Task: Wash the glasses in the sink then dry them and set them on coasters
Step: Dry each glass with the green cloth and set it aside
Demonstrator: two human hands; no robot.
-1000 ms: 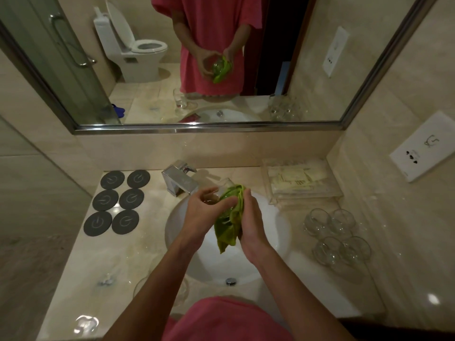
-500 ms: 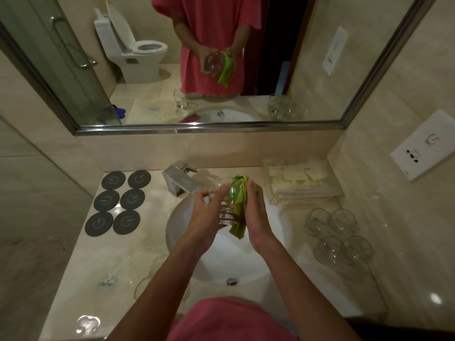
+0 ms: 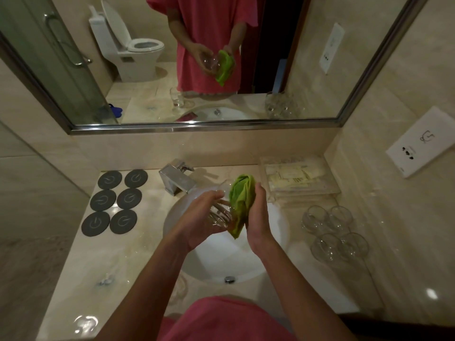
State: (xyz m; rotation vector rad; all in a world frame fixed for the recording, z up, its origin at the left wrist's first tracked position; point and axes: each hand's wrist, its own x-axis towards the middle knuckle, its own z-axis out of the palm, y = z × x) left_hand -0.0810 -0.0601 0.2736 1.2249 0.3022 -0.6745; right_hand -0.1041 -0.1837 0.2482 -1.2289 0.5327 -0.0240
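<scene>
Over the white sink [image 3: 275, 244], my left hand [image 3: 199, 220] grips a clear glass [image 3: 219, 215], which lies tilted with its mouth toward the tap. My right hand [image 3: 257, 217] holds a green cloth [image 3: 240, 205] against the glass's right side. Several dark round coasters [image 3: 115, 201] lie in two columns on the counter at the left, all bare. Several more clear glasses [image 3: 333, 232] stand grouped on the counter right of the sink. Another glass [image 3: 177, 289] stands on the counter at the sink's front left, partly hidden behind my left forearm.
A chrome tap [image 3: 177, 179] stands behind the sink. A clear tray of toiletry packets [image 3: 298, 175] sits at the back right. A wall mirror [image 3: 197, 57] hangs above and a socket plate [image 3: 423, 141] is on the right wall. Water drops lie on the counter's front left.
The cloth was bunched around the glass a second ago. Now the glass is bared in my left hand, and the cloth has shifted to its right side under my right hand.
</scene>
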